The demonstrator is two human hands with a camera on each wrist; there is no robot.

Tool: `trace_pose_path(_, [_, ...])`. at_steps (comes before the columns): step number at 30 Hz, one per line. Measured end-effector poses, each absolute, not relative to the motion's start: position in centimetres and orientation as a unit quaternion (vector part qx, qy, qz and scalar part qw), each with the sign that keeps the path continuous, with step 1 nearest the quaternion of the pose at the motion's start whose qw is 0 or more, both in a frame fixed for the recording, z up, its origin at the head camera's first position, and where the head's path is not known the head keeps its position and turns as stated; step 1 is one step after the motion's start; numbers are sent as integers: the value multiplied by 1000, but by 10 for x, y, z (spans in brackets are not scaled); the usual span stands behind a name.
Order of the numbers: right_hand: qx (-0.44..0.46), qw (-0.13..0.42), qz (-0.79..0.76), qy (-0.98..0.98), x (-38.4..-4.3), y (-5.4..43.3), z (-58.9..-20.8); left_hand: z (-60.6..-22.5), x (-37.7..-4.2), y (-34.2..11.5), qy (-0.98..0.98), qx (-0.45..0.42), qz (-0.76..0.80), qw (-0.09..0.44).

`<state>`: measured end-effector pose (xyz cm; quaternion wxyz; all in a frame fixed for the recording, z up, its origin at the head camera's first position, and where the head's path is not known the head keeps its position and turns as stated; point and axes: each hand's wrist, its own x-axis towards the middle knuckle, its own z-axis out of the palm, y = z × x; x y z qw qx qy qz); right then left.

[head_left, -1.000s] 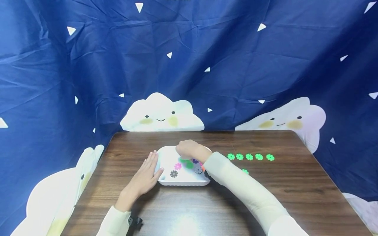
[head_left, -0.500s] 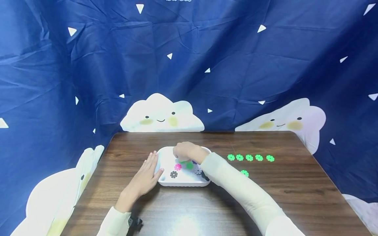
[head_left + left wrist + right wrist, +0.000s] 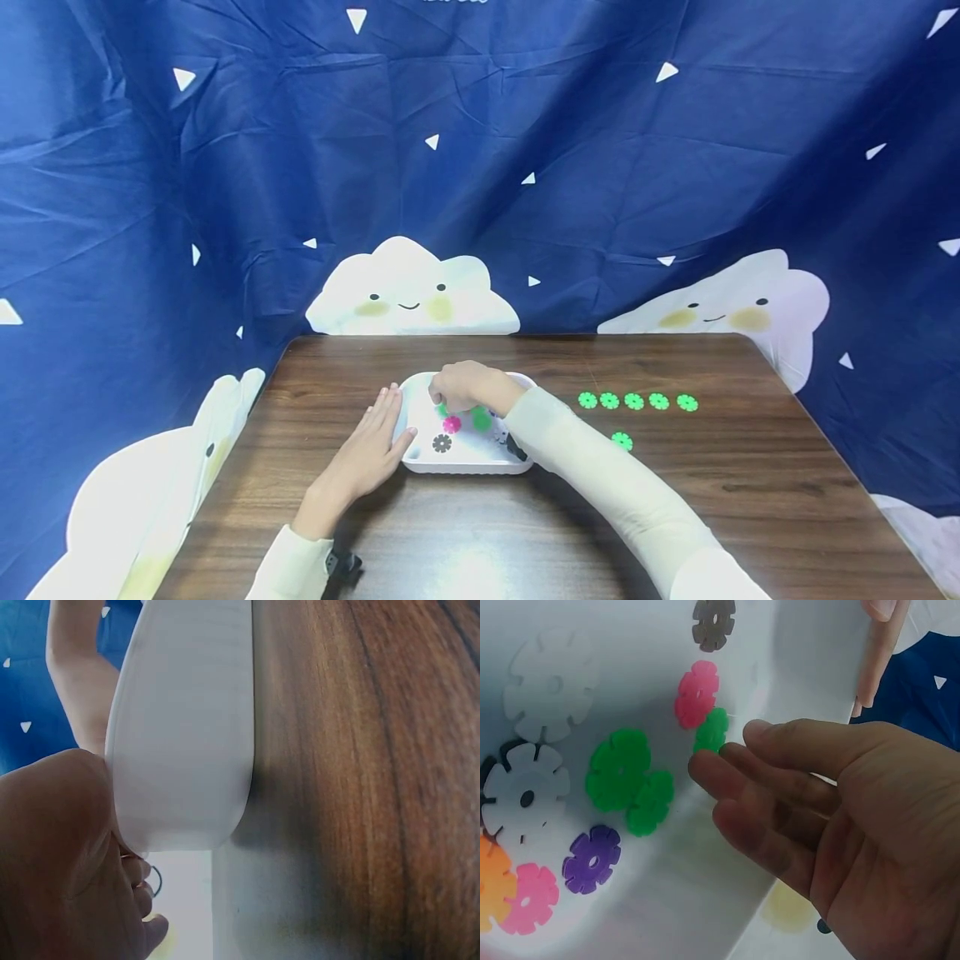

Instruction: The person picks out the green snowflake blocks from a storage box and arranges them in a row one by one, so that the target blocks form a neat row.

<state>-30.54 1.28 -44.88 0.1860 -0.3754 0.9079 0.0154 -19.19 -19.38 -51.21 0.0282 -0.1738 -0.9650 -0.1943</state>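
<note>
A white tray [image 3: 468,468] on the table holds flower-shaped plastic discs. My left hand [image 3: 363,454] rests along its left rim, fingers straight; in the left wrist view that hand [image 3: 67,847] lies against the tray's wall [image 3: 184,735]. Inside the tray is my right hand [image 3: 472,386], fingers loosely bent. In the right wrist view its fingertips [image 3: 705,766] are at a green disc [image 3: 712,729] and partly cover it; no grip on it shows. Near it lie a pink disc [image 3: 697,694], a dark grey disc [image 3: 714,622] and two overlapping green discs [image 3: 619,769].
Right of the tray, several green discs [image 3: 633,402] form a row, with one more green disc [image 3: 622,441] in front. Purple [image 3: 592,859], orange [image 3: 493,881] and light grey discs [image 3: 526,780] lie in the tray. A blue curtain [image 3: 480,167] hangs behind the wooden table [image 3: 675,500].
My right hand has moved a little to the left inside the tray, and a green disc shows below its fingers. The left hand stays on the rim.
</note>
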Motion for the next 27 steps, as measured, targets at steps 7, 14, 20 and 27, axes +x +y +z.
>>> trace_pose_path(7, [-370, 178, 47, 911, -306, 9, -451, -513, -192, -194, -965, -175, -195, 29])
trace_pose_path(14, [-380, 164, 79, 907, -307, 2, -454, -513, -191, -194, -963, -174, -203, 29])
trace_pose_path(20, [-386, 145, 96, 906, -308, 0, -461, -512, -192, -195, -964, -173, -200, 18])
trace_pose_path(27, [-407, 106, 144, 896, -307, -3, -463, -512, -192, -195, -964, -172, -200, 22])
